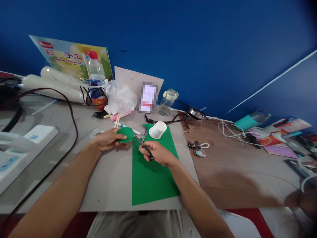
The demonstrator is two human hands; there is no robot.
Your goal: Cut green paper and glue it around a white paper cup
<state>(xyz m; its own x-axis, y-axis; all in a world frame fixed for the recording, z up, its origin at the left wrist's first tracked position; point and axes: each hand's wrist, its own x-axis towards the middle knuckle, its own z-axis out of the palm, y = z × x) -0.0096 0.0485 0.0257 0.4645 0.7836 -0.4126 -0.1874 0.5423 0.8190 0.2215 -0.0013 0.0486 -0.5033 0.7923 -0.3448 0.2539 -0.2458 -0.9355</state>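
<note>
Between the thumb and fingers of my left hand (108, 140) is a round piece of green paper (126, 134). My right hand (157, 152) grips a pair of scissors (146, 148) by the dark handles, with the blades pointing up and left toward the disc's right edge. Whether the blades touch the disc is hard to make out. Under my right hand lies a larger green sheet (153, 181), its top edge cut away. A white paper cup (158, 129) rests tipped near that sheet's upper end.
Behind my hands are a white marker (128, 128), wooden sticks (117, 120), a tape roll (96, 133), a plastic bag (121, 97), a propped phone (148, 97) and a glass jar (168, 101). A dark cable (74, 122) crosses the left side. Keys (198, 148) lie to the right.
</note>
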